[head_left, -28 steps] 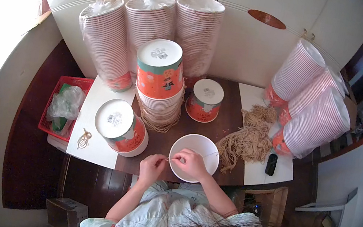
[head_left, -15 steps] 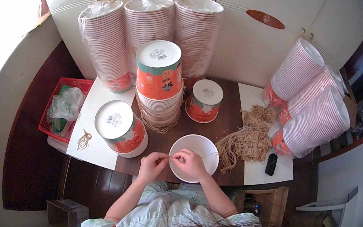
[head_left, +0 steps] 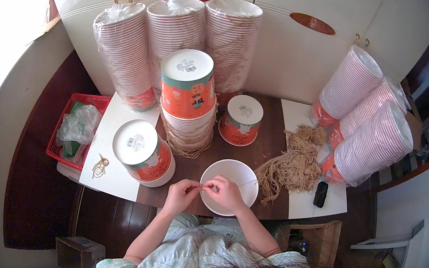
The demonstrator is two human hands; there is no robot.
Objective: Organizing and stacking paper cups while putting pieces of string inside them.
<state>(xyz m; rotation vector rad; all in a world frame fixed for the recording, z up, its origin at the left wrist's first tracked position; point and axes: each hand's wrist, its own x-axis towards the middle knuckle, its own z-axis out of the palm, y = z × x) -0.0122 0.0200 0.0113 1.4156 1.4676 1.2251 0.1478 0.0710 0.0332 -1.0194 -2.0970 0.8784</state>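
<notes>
A white paper bucket [head_left: 242, 199] stands upright, mouth up, at the table's near edge. My left hand [head_left: 181, 194] and my right hand [head_left: 223, 192] meet over its left rim, both closed in a pinch. Between their fingertips is a short bit of tan cord [head_left: 202, 187], largely hidden by the fingers. A thin string [head_left: 249, 183] crosses the bucket's mouth from beside my right hand to the right rim. To the right lies a loose heap of tan cords [head_left: 292, 166]. Left of my hands, an orange and green printed bucket [head_left: 137, 144] sits upside down over a white one.
Behind stand a stack of buckets wound with cord [head_left: 185, 124] and one upturned bucket [head_left: 242, 119]. Tall plastic-wrapped stacks rise at back left [head_left: 126, 53] and right [head_left: 372, 148]. A black bundle [head_left: 320, 194], a small cord coil [head_left: 100, 167] and a red basket [head_left: 62, 121] flank them.
My hands stay pinched together at the bucket's left rim, with only a slight shift of the fingers. The whole view has moved a little; the buckets and cords keep their places.
</notes>
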